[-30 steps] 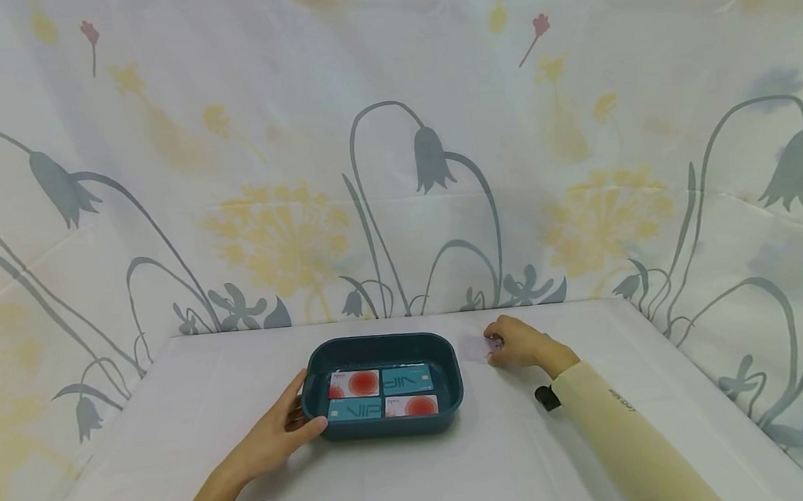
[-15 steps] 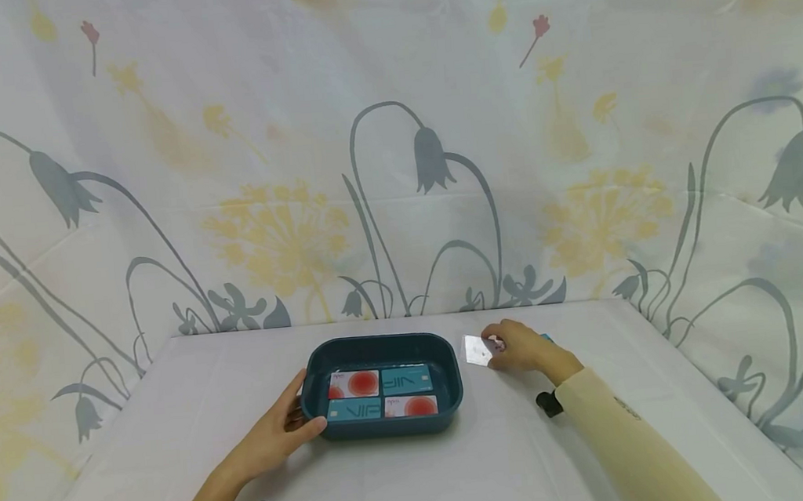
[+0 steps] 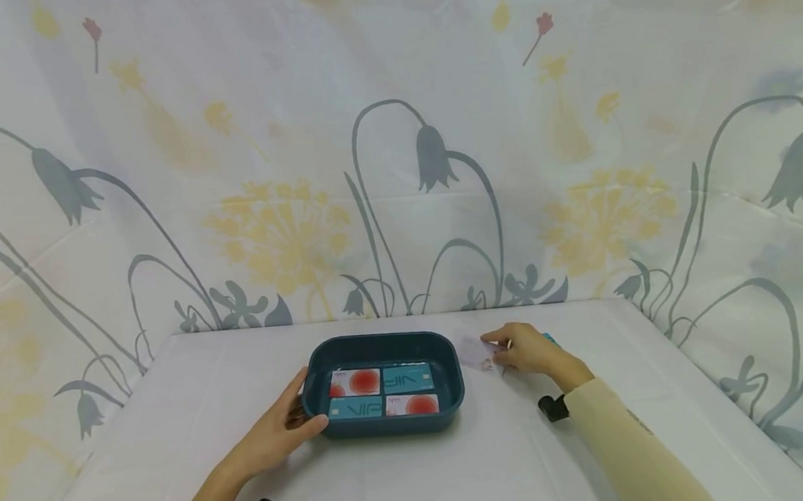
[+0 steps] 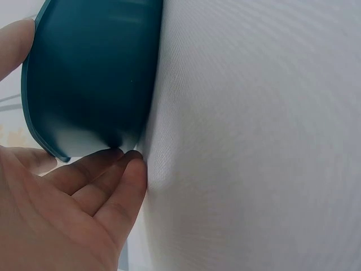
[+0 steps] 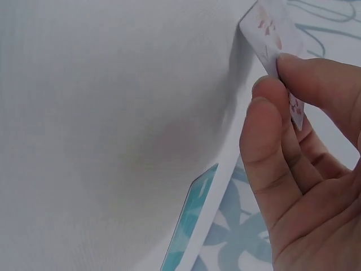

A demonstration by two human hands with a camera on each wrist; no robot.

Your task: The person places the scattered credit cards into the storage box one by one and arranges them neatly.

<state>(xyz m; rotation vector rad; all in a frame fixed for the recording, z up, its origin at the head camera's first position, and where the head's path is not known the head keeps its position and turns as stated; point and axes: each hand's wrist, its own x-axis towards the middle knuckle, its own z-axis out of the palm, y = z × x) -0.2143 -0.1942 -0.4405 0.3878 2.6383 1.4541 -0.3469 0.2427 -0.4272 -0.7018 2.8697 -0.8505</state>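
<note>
My left hand [image 3: 274, 433] grips the left end of a dark teal tray [image 3: 387, 426], thumb at its near corner and fingers along its side wall. In the left wrist view the fingertips [image 4: 132, 169] touch the tray's outer wall close to the tabletop. Right of the tray, my right hand [image 3: 526, 348] pinches a pale card [image 3: 476, 353] between thumb and fingers. The right wrist view shows reddish print on this card [image 5: 271, 28], which is held tilted. Inside the tray lie white cards with red circles [image 3: 364, 382] and teal VIP cards [image 3: 407, 378].
A teal card [image 3: 550, 338] lies on the white table [image 3: 419, 477], partly hidden behind my right hand. A flower-patterned cloth [image 3: 400, 227] hangs behind the table's far edge.
The pale card has tilted and turned in my right hand, its bright glare gone, and the hand has shifted slightly right. The teal card behind it has come into view. My left hand stays put.
</note>
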